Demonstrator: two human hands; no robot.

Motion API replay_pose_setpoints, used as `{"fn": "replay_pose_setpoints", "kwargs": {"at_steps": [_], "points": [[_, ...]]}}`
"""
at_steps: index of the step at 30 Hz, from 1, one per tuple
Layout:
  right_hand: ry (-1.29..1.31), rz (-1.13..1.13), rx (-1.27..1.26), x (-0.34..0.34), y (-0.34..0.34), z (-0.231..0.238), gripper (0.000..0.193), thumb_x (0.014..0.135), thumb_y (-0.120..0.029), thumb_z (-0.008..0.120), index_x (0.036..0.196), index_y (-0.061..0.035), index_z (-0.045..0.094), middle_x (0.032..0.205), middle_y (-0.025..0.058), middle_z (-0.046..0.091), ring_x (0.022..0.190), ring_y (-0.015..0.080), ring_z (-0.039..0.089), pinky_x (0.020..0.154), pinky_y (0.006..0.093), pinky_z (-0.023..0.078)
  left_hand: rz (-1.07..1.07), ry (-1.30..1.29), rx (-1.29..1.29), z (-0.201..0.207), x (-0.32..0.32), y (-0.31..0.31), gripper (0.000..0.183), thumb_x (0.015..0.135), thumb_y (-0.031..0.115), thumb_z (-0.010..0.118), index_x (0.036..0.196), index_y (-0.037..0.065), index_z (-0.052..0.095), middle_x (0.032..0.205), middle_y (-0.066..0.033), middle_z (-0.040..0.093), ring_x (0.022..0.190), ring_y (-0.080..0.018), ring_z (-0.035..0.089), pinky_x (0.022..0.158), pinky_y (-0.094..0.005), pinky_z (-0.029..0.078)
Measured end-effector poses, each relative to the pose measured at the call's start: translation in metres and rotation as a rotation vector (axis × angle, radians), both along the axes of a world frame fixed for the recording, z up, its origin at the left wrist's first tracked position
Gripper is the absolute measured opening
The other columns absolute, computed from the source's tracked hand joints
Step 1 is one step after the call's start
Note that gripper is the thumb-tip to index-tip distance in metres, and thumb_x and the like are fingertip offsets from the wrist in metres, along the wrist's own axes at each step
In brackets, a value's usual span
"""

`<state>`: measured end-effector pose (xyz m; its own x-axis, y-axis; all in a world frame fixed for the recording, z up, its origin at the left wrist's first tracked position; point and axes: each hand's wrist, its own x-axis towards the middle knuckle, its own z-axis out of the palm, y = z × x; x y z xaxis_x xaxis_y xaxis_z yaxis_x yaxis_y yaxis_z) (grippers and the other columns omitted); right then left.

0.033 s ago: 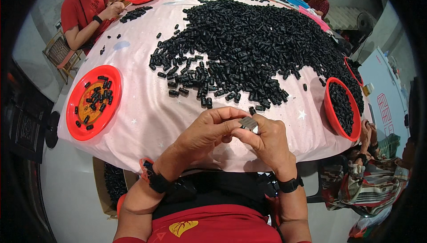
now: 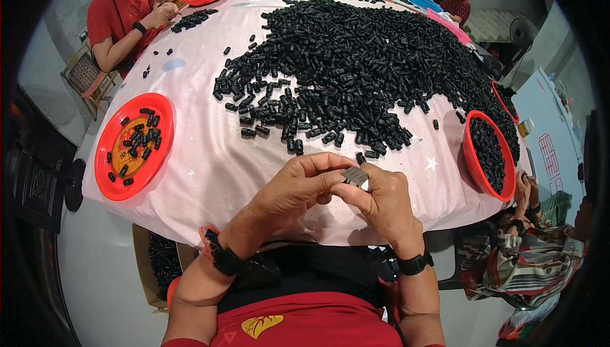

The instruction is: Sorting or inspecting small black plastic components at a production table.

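Found just below frame centre: flat, striped grey metal-looking piece [image 2: 354,176], pinched between thumb and forefinger of the right hand [image 2: 389,198], close beside bunched fingers of the left hand [image 2: 295,187]; cannot tell of any load there, for overlap. Judged liable to slip from so short a hold, or to nick skin if sharp-edged, owing to crowded fingertips. Recorded further: glossy, stubby black cylinders [image 2: 356,61] heaped loosely across upper centre on the creased, cloth-covered pink desk [image 2: 213,166], with smooth red tray [image 2: 117,190] at left and deep red bowl [image 2: 471,158] at right.
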<state>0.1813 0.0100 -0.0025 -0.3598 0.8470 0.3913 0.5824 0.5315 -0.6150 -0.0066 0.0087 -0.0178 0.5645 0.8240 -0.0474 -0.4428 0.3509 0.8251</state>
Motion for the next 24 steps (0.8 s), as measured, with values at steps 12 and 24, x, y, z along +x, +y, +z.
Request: {"fn": "replay_pose_setpoints", "kwargs": {"at_steps": [12, 24], "points": [[-0.034, 0.002, -0.020, -0.0004, -0.0006, 0.0021, 0.049, 0.077, -0.052, 0.068, 0.072, -0.0039, 0.060, 0.054, 0.0107, 0.057, 0.049, 0.0273, 0.061, 0.045, 0.0348, 0.046, -0.001, 0.036, 0.036, -0.0026, -0.0013, 0.0021, 0.031, 0.091, 0.020, 0.061, 0.118, 0.004, 0.056, 0.103, 0.0002, 0.062, 0.088, -0.0039, 0.058, 0.073, -0.0187, 0.048], [-0.029, 0.004, -0.092, -0.0023, -0.0021, 0.0003, 0.046, 0.078, -0.049, 0.068, 0.077, -0.0031, 0.064, 0.058, 0.0130, 0.060, 0.051, 0.0275, 0.061, 0.046, 0.0343, 0.045, 0.008, 0.051, 0.020, -0.0007, -0.0011, 0.0016, 0.031, 0.092, 0.021, 0.060, 0.118, 0.004, 0.057, 0.104, 0.0003, 0.062, 0.089, -0.0044, 0.058, 0.075, -0.0195, 0.048]]}}
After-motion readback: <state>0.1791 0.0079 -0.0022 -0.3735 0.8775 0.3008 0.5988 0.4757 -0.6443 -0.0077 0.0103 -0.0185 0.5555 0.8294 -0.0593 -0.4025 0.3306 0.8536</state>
